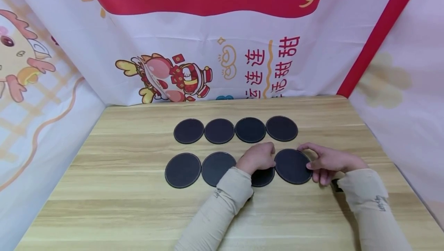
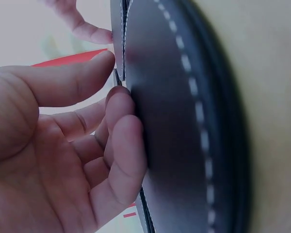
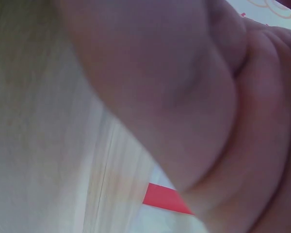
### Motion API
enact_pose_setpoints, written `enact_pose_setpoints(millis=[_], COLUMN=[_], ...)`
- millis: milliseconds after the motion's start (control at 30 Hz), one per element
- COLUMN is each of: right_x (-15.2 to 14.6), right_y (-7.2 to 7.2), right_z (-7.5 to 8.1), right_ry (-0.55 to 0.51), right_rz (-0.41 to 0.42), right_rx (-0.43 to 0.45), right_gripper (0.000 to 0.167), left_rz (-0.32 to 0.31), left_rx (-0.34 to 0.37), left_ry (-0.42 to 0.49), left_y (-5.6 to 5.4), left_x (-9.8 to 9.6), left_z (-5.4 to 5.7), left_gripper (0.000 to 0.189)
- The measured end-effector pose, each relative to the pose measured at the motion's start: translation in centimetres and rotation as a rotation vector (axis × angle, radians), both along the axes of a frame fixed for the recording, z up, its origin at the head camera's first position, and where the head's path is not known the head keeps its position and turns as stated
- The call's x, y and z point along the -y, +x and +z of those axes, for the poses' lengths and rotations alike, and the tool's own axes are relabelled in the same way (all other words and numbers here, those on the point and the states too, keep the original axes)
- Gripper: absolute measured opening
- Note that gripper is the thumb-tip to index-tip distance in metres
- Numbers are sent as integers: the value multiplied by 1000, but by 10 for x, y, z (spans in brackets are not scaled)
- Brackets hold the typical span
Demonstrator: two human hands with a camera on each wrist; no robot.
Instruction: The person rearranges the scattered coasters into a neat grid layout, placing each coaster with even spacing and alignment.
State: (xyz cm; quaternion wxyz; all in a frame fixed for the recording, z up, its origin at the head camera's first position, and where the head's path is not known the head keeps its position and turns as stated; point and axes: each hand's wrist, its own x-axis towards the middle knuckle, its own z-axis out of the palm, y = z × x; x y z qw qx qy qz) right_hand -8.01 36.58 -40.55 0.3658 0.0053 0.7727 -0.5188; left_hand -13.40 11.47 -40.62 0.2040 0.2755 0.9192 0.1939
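Observation:
Round black coasters with pale stitched rims lie in two rows on the table. My right hand [image 1: 327, 162] grips the right edge of the rightmost front coaster [image 1: 293, 167] with thumb and index finger. At that coaster's left edge, my left hand [image 1: 258, 156] has its thumb and curled fingertips close together on the rim. Under the left hand, the third front coaster [image 1: 263, 177] is partly covered. The left wrist view shows the thumb [image 2: 82, 80] and bent fingers against the dark coaster [image 2: 160, 97]. In the right wrist view the palm [image 3: 174, 97] fills much of the picture and hides the fingertips.
Two more front coasters, one at the far left [image 1: 182, 170] and one beside it [image 1: 216, 166], lie left of the hands. Behind them runs a back row [image 1: 219, 131]. The wooden table [image 1: 121, 204] is bordered by printed cloth walls [image 1: 208, 27] at the back and sides.

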Motion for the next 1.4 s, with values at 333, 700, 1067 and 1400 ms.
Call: enact_pose_setpoints(millis=[333,700,1067,1400], right_x=[0,2,1,2], right_y=[-3,-4,-1,-2], right_z=[1,2,-1,0], right_ry=[17,42,55,57], right_rz=[3,2,-5,-12], right_rx=[-5,2,8,9], right_gripper=[60,59,57,56], left_rz=[49,48,81,72], left_rx=[-37,-37,-30,-4], left_ry=[-45,-56,-66,-72], left_y=[4,5,8,8], left_x=[-4,-6,-11,-8], left_z=[0,-2,-2,2], left_gripper=[31,25,26,31])
